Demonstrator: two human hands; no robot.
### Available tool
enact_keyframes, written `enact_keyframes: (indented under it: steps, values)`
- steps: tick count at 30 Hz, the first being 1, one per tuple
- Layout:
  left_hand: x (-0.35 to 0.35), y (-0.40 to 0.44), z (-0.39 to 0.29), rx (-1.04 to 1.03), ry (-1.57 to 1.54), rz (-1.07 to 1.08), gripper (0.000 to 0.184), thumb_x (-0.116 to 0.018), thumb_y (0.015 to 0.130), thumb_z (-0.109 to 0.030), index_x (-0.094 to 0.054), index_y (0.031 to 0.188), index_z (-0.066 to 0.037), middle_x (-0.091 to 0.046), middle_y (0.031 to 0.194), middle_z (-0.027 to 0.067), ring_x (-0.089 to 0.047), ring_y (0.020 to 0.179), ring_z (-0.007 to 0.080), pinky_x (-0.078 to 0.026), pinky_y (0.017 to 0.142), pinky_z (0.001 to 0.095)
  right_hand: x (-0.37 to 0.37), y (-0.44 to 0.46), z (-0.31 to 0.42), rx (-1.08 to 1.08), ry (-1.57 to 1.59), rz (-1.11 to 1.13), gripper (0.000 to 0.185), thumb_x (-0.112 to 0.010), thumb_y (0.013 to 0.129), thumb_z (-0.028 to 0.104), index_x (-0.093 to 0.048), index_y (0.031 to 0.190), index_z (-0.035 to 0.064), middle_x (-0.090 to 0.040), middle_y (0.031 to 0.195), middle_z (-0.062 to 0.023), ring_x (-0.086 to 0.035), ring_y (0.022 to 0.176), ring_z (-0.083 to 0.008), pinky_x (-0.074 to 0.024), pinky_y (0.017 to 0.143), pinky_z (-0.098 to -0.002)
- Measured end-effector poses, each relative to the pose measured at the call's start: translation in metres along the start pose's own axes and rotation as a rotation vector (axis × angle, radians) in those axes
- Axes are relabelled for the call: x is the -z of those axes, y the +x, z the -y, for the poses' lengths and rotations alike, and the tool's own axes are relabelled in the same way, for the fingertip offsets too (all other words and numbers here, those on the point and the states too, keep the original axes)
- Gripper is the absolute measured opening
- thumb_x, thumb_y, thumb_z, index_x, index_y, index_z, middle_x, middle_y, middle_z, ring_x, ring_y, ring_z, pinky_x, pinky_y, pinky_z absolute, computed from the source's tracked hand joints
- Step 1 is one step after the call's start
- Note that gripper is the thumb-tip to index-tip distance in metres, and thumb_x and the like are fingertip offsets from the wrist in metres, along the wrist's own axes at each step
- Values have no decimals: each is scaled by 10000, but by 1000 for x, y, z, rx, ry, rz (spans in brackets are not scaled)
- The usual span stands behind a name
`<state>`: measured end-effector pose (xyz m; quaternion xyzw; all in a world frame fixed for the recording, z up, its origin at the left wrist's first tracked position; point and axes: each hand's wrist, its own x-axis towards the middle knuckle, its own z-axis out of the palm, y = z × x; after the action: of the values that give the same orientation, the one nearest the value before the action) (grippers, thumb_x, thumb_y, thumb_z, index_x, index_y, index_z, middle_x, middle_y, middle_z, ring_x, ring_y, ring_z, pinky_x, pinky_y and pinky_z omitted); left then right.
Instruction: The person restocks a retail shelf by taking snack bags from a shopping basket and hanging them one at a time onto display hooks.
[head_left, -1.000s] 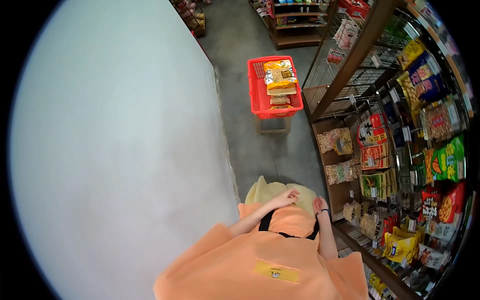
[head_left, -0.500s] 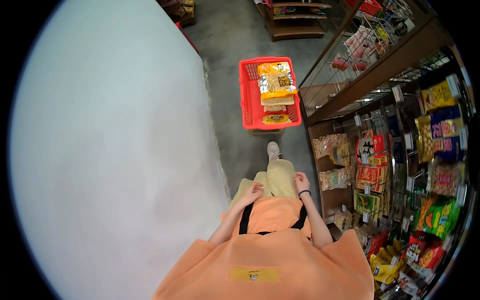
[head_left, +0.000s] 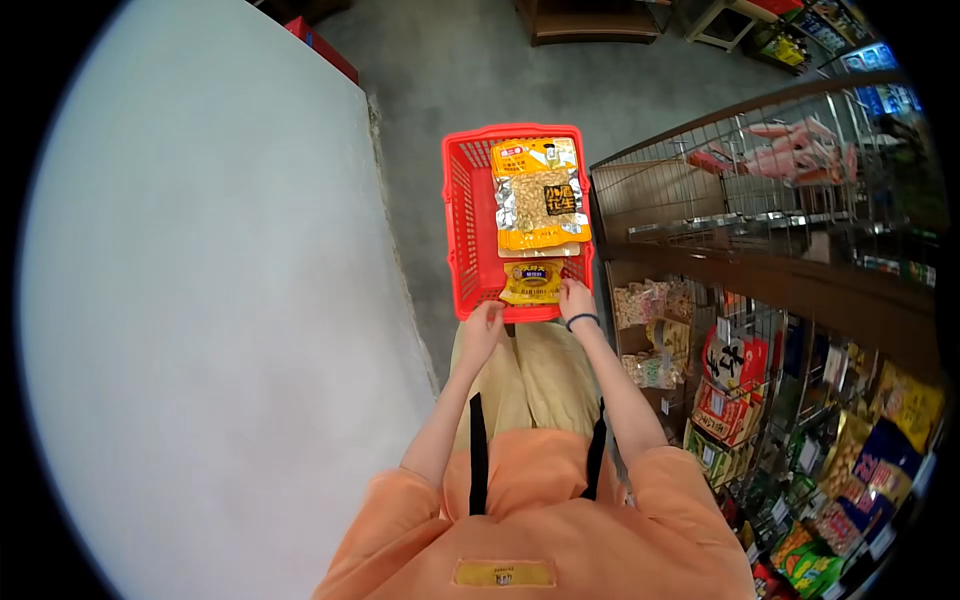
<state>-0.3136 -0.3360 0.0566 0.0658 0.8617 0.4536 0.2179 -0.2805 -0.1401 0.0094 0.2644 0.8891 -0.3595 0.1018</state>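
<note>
A red plastic shopping basket stands in front of my legs. Inside its near end lies a small yellow snack bag with a dark label. My right hand reaches over the near rim, with its fingers closed at the bag's right end. At the bag's lower left corner are the curled fingers of my left hand, close to the rim; their tips are small and partly hidden. Farther in, a large yellow and silver bag of peanuts lies on top of a pale packet.
A white wall-like surface fills the left side. Shelves at right hold a red packet, a blue and gold nut bag and several other packaged snacks. A wire rack stands beside the basket, and a wooden display is ahead.
I have come closer to the basket and lean over it. Both hands have moved forward from my lap area to the small yellow bag at the basket's near end.
</note>
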Motion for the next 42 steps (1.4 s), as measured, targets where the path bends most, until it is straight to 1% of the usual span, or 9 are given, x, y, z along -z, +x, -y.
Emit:
enact_keyframes:
  steps: [5,8,11,14,23,29,34,37,42]
  values:
    - [-27,58,55,206,-196,87,216,-468,779,-124,-499,945,11,-575,873,146,-558,822,247,-428,719,308,-27,57,-4,-325,-128,326,243,-456,724,142,-517,912,0,-528,931,-240,-505,907,-342,-417,778,-392]
    - [-45,83,85,453,-85,277,494,-472,769,-248,-327,1115,73,-515,992,225,-506,940,294,-384,816,322,-61,86,-35,-670,77,399,448,-459,698,183,-404,1113,22,-457,1081,-242,-446,1014,-342,-370,859,-376]
    - [-65,102,112,632,-119,253,484,-458,766,-268,-368,1091,80,-518,983,228,-520,914,280,-397,791,313,-69,96,-36,-672,12,403,441,-454,712,187,-399,1120,27,-451,1095,-231,-421,1038,-348,-360,871,-361]
    - [-86,119,138,841,-227,351,502,-465,748,-295,-397,1074,82,-513,1000,225,-522,906,268,-401,777,317,-98,103,-64,-643,-13,319,408,-505,713,218,-436,1079,51,-530,1006,-170,-528,897,-306,-442,758,-374]
    - [-164,117,281,689,-246,431,483,-514,735,-322,-477,1015,70,-533,976,184,-527,887,235,-407,731,310,-111,111,-75,-732,92,292,383,-519,722,228,-444,1052,48,-546,944,-152,-549,821,-276,-467,687,-362]
    - [-143,142,221,597,-488,298,370,-472,775,-265,-505,1000,27,-549,945,151,-540,847,215,-412,678,308,-112,117,-66,-788,198,294,369,-528,728,235,-450,1034,45,-557,902,-140,-563,771,-256,-483,639,-354]
    - [-61,149,99,1023,-369,519,362,-428,793,-273,-521,970,28,-572,875,117,-557,773,189,-438,635,291,-86,104,-44,-992,485,505,357,-536,733,240,-454,1019,44,-566,867,-131,-575,730,-240,-497,600,-347]
    - [-42,134,94,993,-539,550,318,-426,805,-256,-502,974,2,-571,842,97,-570,685,179,-473,595,304,-63,83,-26,-1067,679,614,351,-541,736,244,-457,1010,42,-571,847,-125,-582,705,-230,-505,576,-343]
    - [8,101,40,895,-751,505,300,-425,769,-207,-474,995,-15,-553,896,71,-549,771,164,-456,633,282,-27,43,5,-953,942,620,335,-602,699,187,-438,978,97,-547,836,-46,-557,691,-133,-484,549,-307]
